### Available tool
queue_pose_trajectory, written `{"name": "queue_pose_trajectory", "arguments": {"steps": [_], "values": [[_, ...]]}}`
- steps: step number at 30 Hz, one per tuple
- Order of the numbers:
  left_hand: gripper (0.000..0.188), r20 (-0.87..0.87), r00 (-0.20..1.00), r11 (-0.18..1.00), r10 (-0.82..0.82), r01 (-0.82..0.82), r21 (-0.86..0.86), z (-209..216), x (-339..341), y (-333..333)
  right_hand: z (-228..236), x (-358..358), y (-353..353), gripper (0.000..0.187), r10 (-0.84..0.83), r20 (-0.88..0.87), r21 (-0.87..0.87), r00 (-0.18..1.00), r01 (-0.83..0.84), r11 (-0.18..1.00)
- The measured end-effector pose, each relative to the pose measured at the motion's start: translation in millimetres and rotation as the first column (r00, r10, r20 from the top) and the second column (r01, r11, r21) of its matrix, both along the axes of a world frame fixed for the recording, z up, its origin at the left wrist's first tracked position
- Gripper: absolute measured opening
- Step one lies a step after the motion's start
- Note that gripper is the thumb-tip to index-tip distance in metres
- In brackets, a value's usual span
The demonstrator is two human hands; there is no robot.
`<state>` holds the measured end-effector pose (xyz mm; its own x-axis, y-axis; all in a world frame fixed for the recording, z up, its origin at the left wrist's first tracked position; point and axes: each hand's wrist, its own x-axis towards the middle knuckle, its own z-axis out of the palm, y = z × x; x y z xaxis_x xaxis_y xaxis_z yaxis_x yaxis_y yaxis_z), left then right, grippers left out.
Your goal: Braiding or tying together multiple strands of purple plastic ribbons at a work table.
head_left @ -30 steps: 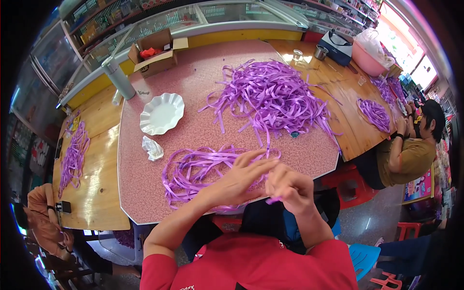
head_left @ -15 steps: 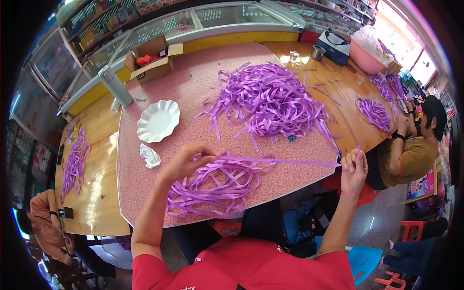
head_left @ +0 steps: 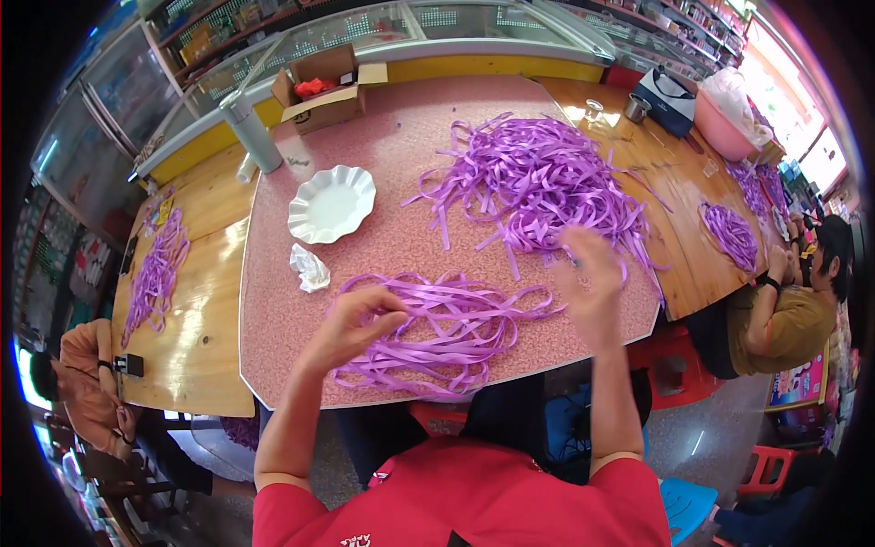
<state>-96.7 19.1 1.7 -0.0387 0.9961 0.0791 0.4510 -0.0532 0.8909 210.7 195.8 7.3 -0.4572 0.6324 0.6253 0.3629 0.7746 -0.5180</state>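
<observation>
My left hand (head_left: 363, 325) is closed in a pinch over the near left side of a loose, looped pile of purple ribbon (head_left: 456, 356). Ribbon strands lie right at its fingertips. My right hand (head_left: 591, 278) is smeared by motion at the near edge of a bigger tangled heap of purple ribbon (head_left: 547, 164). Its fingers are too blurred to show whether they grip anything. Both piles lie on the pink speckled tabletop (head_left: 392, 246).
A white scalloped dish (head_left: 332, 205), crumpled white tissue (head_left: 310, 268), grey flask (head_left: 251, 132) and open cardboard box (head_left: 328, 108) stand on the left. Two people sit at side tables, with more ribbon (head_left: 729, 237) near the right one. A blue stool (head_left: 685, 506) is beside me.
The strand stretched between my hands is no longer taut. My right hand has moved left and up to the big heap; my left stays over the near pile. The whole view has shifted slightly.
</observation>
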Motion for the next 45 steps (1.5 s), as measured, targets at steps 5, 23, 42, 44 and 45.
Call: {"name": "queue_pose_trajectory", "arguments": {"steps": [5, 23, 42, 44, 45], "values": [[0.012, 0.123, 0.991, 0.998, -0.055, 0.054, 0.012, 21, 37, 8, 2, -85, -70, 0.037, 0.462, -0.231, -0.327, 0.856, -0.516, 0.792], [0.04, -0.739, 0.509, 0.891, 0.442, -0.342, 0.297, -57, -113, 59, -18, -87, -48, 0.01, 0.282, -0.152, -0.457, 0.947, -0.32, 0.83], [0.041, 0.465, 0.884, 0.992, 0.052, 0.007, -0.125, -21, 53, 7, 4, -56, -61, 0.018, 0.469, -0.084, -0.28, 0.879, -0.472, 0.836], [0.037, 0.422, 0.906, 0.996, 0.039, -0.001, -0.09, -21, 56, 5, 5, -54, -65, 0.019, 0.445, -0.063, -0.305, 0.893, -0.442, 0.844], [0.033, 0.378, 0.925, 0.998, 0.032, -0.012, -0.053, -21, 56, 4, 5, -54, -66, 0.019, 0.442, -0.064, -0.304, 0.895, -0.44, 0.845]]}}
